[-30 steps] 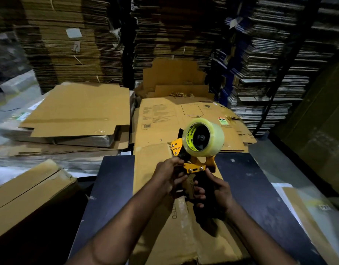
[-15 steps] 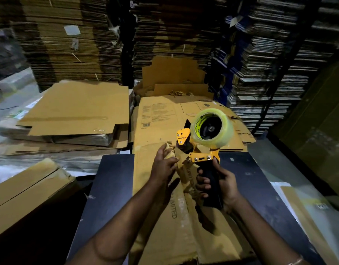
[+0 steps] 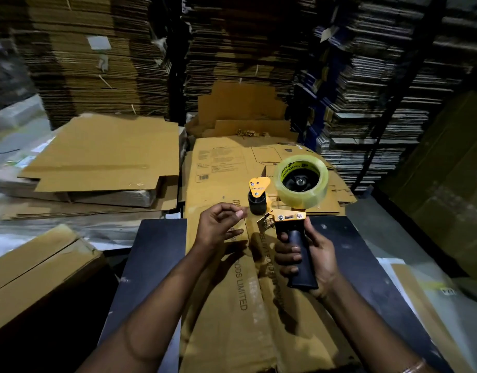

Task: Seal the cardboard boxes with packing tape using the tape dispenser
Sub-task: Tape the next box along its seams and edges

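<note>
My right hand [image 3: 311,255] grips the black handle of the yellow tape dispenser [image 3: 285,215] and holds it upright above the cardboard. Its clear tape roll [image 3: 302,181] sits at the top right, and a black roller [image 3: 257,204] sits at its left. My left hand [image 3: 218,224] is just left of the roller, thumb and forefinger pinched together on what looks like the loose tape end; the clear tape itself barely shows. Under both hands a flattened printed cardboard box [image 3: 232,305] lies along the dark table [image 3: 153,265].
More flattened boxes [image 3: 232,157] lie beyond the table. A pile of cardboard sheets [image 3: 102,154] sits at the left and a closed carton [image 3: 30,265] at the lower left. Tall stacks of cardboard [image 3: 97,63] and racks [image 3: 380,103] fill the back and right.
My right hand has swung the dispenser to the right and tilted it upright. My left hand has come off the dispenser and drawn away to the left, fingers pinched.
</note>
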A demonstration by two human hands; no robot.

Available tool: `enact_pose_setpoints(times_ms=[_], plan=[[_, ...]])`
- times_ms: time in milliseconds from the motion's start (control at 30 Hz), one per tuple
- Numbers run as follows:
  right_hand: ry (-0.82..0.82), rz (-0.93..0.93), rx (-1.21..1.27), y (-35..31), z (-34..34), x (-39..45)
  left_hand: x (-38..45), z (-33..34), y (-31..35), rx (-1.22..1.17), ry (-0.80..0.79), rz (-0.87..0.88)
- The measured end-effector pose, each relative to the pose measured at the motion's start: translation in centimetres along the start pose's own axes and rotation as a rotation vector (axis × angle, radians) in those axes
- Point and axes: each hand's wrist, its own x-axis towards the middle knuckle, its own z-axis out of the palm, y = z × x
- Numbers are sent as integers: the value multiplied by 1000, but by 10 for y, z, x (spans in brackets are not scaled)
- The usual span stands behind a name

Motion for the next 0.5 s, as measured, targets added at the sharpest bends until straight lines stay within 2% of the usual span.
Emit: enact_pose_setpoints(times_ms=[500], plan=[[-120, 27, 85, 7, 0, -1, -6, -11, -12, 31, 28, 175]])
